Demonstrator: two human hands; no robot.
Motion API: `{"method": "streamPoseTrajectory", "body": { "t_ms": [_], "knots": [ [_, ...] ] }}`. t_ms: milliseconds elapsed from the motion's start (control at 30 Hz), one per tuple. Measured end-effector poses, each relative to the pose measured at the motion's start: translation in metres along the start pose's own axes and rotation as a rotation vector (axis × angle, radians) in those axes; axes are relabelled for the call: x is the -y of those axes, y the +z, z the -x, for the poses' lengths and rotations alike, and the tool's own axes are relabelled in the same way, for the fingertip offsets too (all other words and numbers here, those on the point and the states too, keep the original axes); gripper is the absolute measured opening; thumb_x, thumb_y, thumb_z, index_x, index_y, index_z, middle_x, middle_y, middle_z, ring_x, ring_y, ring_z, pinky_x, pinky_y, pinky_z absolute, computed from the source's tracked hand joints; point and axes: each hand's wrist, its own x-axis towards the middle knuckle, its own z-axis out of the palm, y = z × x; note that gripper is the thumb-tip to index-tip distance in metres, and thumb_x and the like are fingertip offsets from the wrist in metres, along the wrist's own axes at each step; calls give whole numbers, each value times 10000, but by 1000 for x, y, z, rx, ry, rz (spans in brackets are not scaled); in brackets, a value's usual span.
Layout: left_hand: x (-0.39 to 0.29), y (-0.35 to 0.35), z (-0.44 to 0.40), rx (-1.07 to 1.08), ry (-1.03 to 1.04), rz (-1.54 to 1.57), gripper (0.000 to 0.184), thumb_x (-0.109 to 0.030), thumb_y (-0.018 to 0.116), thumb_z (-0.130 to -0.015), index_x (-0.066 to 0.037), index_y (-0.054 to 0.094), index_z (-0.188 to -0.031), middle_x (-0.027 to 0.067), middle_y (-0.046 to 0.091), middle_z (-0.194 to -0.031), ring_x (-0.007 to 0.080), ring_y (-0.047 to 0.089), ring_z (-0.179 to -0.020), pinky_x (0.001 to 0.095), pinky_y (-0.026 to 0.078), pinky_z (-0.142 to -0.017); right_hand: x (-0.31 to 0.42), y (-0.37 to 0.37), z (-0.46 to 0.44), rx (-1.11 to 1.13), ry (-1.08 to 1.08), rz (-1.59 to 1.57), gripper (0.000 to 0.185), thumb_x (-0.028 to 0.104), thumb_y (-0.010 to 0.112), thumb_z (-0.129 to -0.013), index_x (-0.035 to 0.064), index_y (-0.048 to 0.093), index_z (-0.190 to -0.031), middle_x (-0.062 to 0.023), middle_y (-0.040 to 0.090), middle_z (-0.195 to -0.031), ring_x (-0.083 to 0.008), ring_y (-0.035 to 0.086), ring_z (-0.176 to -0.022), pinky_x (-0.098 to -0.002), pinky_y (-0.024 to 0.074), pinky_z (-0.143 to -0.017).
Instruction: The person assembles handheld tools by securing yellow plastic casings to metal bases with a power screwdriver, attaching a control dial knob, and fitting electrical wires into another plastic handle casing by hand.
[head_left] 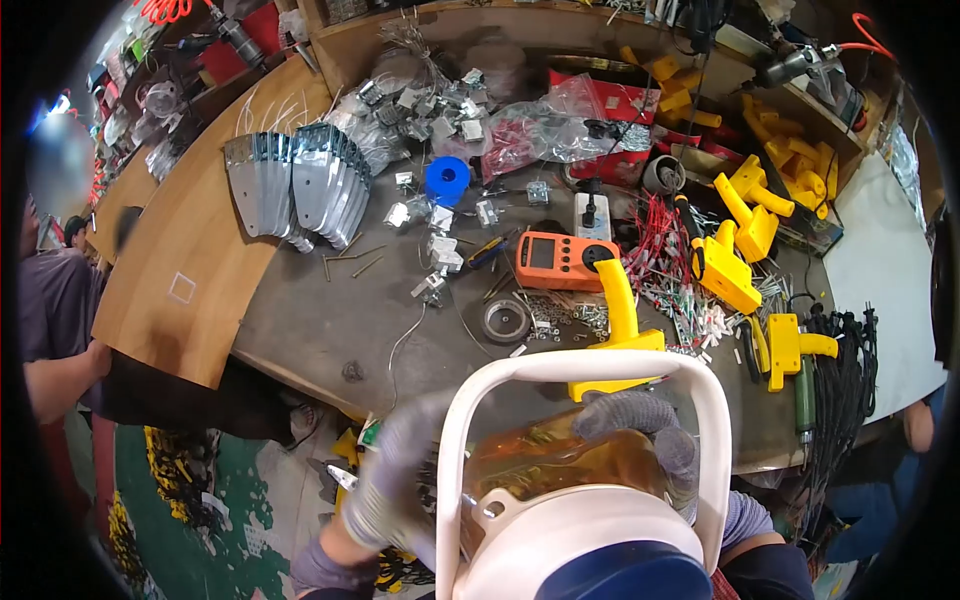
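Observation:
Close below the camera is a large clear drink bottle point(560, 465) holding brown liquid with leaves in it. Its white lid point(600, 530) has a dark blue cap point(640, 575), and a white carrying handle point(590, 365) arches up in front. My right hand point(645, 430), in a grey glove, has its fingers wrapped round the far right side of the bottle. Left of the bottle, my gloved left hand point(395, 485) is smeared by motion, so its fingers cannot be read. Just beyond the handle lies a yellow plastic tool housing point(620, 330).
On the grey bench point(320, 320) are an orange meter point(565, 260), blue tape point(447, 180), stacked metal plates point(300, 185), wire bundles point(660, 250), more yellow housings point(725, 270) and black cords point(840, 380). Another person's arm point(65, 380) rests near the left board.

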Motion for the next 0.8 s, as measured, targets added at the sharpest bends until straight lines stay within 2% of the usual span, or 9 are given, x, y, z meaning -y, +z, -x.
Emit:
{"method": "streamPoseTrajectory", "body": {
  "t_ms": [133, 333, 400, 433, 567, 633, 700, 733, 800],
  "knots": [
    [21, 33, 24, -131, -318, 442, 975, -778, 427, -942, 36, 469, -1477, 206, 520, -1462, 315, 491, -1361, 468, 362, -1161, -9, 1, -7, -22, -12, -210, 280, 315, 598, -1033, 62, 536, -1136, -55, 621, -935, -81, 589, -769, -231, 502, -618],
    [7, 54, 24, -329, -468, 399, 1102, -895, 327, -873, 60, 510, -1391, 187, 623, -1289, 266, 614, -1177, 431, 471, -1069, -14, 0, -26, -86, -170, -423, 259, 318, 582, -1046, 74, 522, -1108, -33, 612, -884, -50, 578, -698, -199, 496, -540],
    [18, 56, 23, -443, -478, 601, 1040, -870, 326, -896, 39, 528, -1360, 171, 647, -1247, 246, 651, -1123, 431, 527, -1019, 19, 14, -30, -228, -291, 490, 693, 319, 734, -897, 19, 426, -1441, -147, 538, -1308, -229, 541, -1182, -365, 440, -1011],
    [15, 52, 17, -474, -465, 645, 1010, -858, 326, -908, 28, 537, -1345, 162, 659, -1226, 236, 670, -1097, 431, 556, -995, 21, 17, -33, -376, -88, 159, 876, 329, 829, -819, 24, 367, -1498, -156, 525, -1381, -243, 530, -1250, -394, 418, -1074],
    [-22, 20, -24, -288, -169, 820, 871, -715, 454, -933, -19, 420, -1454, 158, 555, -1367, 262, 589, -1222, 422, 547, -1009, 10, -23, -32, 8, -418, 893, 1454, 295, 984, -637, 109, -54, -1639, -179, 359, -1568, -332, 413, -1424, -502, 334, -1169],
    [-15, -1, -32, -120, 59, 1032, 842, -623, 543, -948, -43, 342, -1524, 153, 487, -1449, 271, 535, -1289, 407, 542, -1004, 24, -36, -23, -8, -479, 911, 1341, 276, 968, -658, 89, 72, -1637, -183, 418, -1530, -328, 447, -1400, -493, 345, -1163],
    [5, -26, -12, -400, 300, 268, 950, -578, 654, -905, -59, 240, -1585, 151, 403, -1528, 283, 456, -1373, 412, 504, -1047, 31, -47, 0, -120, -497, 843, 1217, 271, 955, -665, 40, 213, -1602, -184, 493, -1471, -311, 507, -1349, -469, 384, -1140],
    [23, -47, 7, -695, 387, -631, 1064, -580, 720, -856, -63, 177, -1610, 151, 352, -1566, 290, 405, -1423, 426, 469, -1092, 37, -51, 12, -219, -497, 882, 1062, 256, 919, -715, 17, 312, -1553, -171, 557, -1387, -287, 569, -1268, -445, 426, -1101],
    [49, -103, 11, -855, 479, -695, 1273, -524, 832, -766, -93, 7, -1634, 194, 183, -1645, 341, 278, -1501, 504, 300, -1211, 44, -49, 32, -363, -527, 720, 841, 231, 866, -775, 7, 440, -1465, -147, 627, -1245, -250, 638, -1124, -409, 499, -1009]
  ]
}}
